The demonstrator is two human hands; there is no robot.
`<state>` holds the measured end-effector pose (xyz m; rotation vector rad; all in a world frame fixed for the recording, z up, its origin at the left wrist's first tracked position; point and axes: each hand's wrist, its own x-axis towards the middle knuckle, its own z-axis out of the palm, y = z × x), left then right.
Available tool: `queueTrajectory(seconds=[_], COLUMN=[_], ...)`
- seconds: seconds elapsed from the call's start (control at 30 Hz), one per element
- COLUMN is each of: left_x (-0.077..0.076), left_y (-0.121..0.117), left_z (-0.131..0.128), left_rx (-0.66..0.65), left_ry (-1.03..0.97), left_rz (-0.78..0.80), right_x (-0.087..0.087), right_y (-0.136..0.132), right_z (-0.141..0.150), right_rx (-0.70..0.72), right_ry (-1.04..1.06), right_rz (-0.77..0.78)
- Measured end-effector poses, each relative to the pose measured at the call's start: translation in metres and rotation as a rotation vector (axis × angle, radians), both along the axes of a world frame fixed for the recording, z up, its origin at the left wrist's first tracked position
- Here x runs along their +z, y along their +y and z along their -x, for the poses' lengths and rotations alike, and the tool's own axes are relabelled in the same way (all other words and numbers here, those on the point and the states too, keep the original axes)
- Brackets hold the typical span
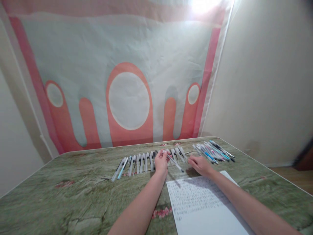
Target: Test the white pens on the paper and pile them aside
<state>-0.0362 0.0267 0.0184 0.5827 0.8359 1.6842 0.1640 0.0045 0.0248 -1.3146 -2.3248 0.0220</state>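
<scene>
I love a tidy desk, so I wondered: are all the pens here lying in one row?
No: besides the row of pens, a separate bunch of pens lies farther right, and the left hand holds another pen.

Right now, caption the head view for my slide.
Left hand holds a pen by a pen row; right hand near more pens.

left hand (161, 162): holding pen (176, 164) | right hand (201, 165): near pen cluster (209, 156) | pen row (146, 162), written sheet (195, 205): on table (85, 189)
</scene>
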Motion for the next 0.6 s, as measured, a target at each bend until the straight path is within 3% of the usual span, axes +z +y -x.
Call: queueTrajectory(seconds=[0.07, 0.17, 0.6], left_x=[-0.005, -0.008, 0.004], left_y=[0.002, 0.001, -0.01], left_z=[0.001, -0.003, -0.001], left_rx=[0.019, -0.003, -0.122], left_ry=[0.016, 0.053, 0.009], left_rz=[-0.008, -0.014, -0.029], right_x=[0.001, 0.0, -0.014], right_y=[-0.011, -0.023, -0.025], right_z=[0.01, 0.02, 0.028], right_rx=[0.184, 0.28, 0.276], right_ry=[-0.015, -0.051, -0.152], right_rz=[-0.008, -0.073, -0.242])
